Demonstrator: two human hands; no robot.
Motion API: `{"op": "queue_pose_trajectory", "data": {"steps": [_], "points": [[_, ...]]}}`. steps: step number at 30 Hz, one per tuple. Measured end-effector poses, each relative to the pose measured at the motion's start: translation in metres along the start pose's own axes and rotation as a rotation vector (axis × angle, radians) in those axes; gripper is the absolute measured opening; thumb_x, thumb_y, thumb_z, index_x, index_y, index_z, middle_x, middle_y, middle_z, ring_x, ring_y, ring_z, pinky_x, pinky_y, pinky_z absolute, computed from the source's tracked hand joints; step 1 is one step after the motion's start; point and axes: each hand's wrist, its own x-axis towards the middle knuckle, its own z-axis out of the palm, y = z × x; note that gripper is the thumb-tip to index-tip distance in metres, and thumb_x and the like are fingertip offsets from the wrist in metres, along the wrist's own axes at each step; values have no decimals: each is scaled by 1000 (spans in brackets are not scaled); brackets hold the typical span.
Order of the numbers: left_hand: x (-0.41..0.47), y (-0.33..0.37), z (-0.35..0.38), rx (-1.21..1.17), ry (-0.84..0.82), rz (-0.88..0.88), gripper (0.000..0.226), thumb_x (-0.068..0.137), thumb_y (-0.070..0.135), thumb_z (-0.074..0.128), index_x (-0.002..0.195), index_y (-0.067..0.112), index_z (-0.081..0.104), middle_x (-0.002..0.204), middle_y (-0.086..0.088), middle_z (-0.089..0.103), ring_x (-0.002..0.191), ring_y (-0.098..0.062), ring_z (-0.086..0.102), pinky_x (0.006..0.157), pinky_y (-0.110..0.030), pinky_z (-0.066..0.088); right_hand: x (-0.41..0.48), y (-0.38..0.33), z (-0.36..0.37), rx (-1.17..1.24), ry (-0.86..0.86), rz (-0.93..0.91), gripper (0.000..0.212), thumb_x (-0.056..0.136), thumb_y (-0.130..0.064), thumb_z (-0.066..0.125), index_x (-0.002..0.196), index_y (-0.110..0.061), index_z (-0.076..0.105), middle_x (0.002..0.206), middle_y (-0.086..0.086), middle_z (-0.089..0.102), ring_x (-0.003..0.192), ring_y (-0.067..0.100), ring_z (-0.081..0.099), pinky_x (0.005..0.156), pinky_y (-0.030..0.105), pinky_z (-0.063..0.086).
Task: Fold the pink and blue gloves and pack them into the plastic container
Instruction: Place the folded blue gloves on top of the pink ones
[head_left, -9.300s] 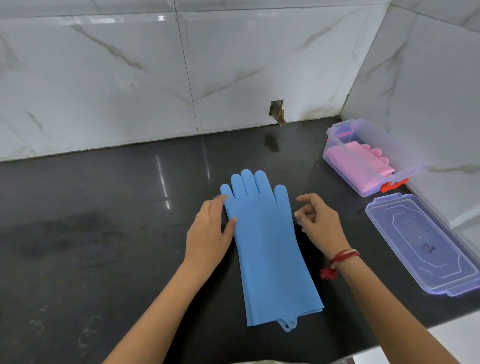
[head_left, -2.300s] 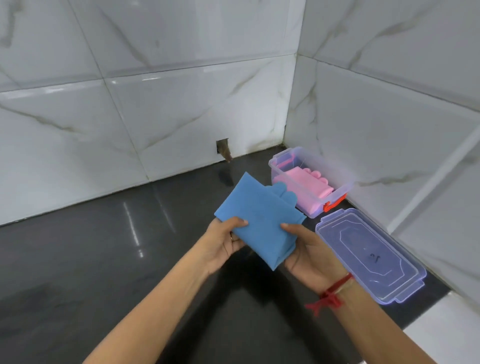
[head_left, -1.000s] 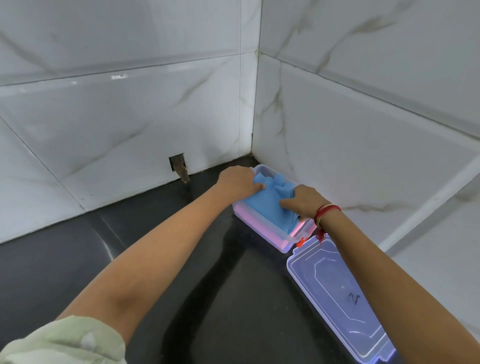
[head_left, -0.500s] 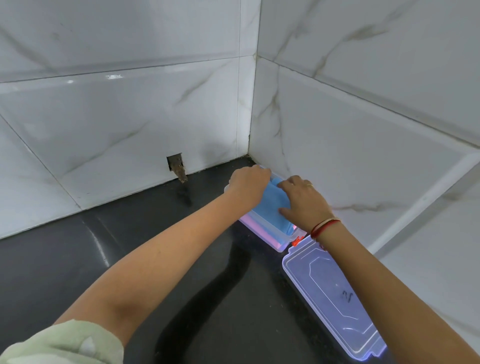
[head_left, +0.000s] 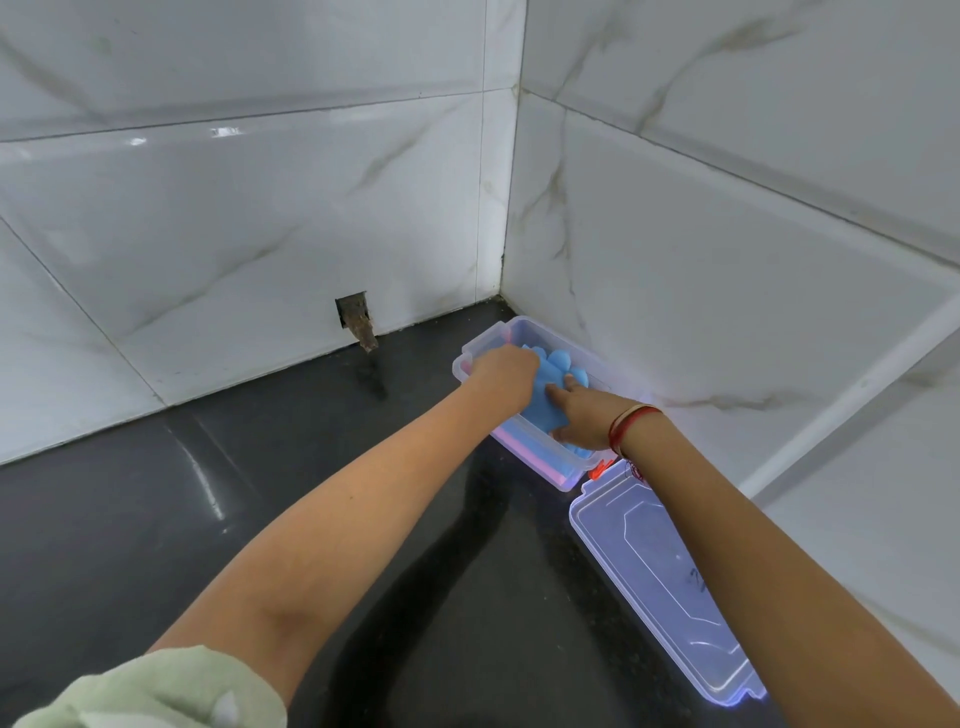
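blue gloves (head_left: 545, 400) now down in the container (head_left: 535, 470) at one o'clock, my left hand (head_left: 506, 371) curled, right hand (head_left: 579, 418) flat, pressing; lid (head_left: 660, 582) next.

Tucked into the wall corner: plastic container (head_left: 524, 457), tiled walls (head_left: 675, 291) close behind and to its right. Loose lid (head_left: 660, 587) just in front. Open black bench (head_left: 156, 493) to its left. Above it, both hands filling the opening.

A single head-worn camera looks forward and down over the glossy black stone counter (head_left: 156, 519). It faces the white marble-tiled wall corner (head_left: 506, 208), which stands near.
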Motion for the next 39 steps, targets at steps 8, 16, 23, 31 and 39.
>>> {"op": "queue_pose_trajectory", "data": {"steps": [8,16,23,31,39], "points": [[-2,-17,3,-112,18,123,52,87,21,64,136,20,45,126,-5,56,113,-23,54,95,-31,43,4,-6,3,-48,-19,56,67,97,-27,41,149,-10,2,156,20,9,126,30,46,107,37,37],[7,-21,17,-125,97,138,46,87,24,63,130,22,49,118,-4,60,105,-20,56,83,-27,42,-1,-5,12,-9,95,66,61,97,-24,41,148,-13,9,158,17,4,116,29,54,101,35,43],[11,-33,25,-214,212,165,39,84,29,66,123,27,60,115,0,63,89,-13,53,82,-26,42,1,-5,16,27,142,78,62,97,-25,41,149,-13,9,156,17,13,116,28,53,99,33,44],[14,-36,30,-297,294,177,25,93,25,55,116,27,65,114,-1,66,92,-15,59,82,-22,43,4,-4,23,26,199,90,59,98,-28,37,149,-13,10,155,17,18,122,31,48,103,35,42],[-58,2,37,-216,863,328,37,88,12,61,125,12,58,136,-16,52,128,-31,46,102,-40,40,-38,-7,26,484,584,-26,43,87,-13,56,129,-5,50,133,16,52,122,30,49,106,33,34]]}}
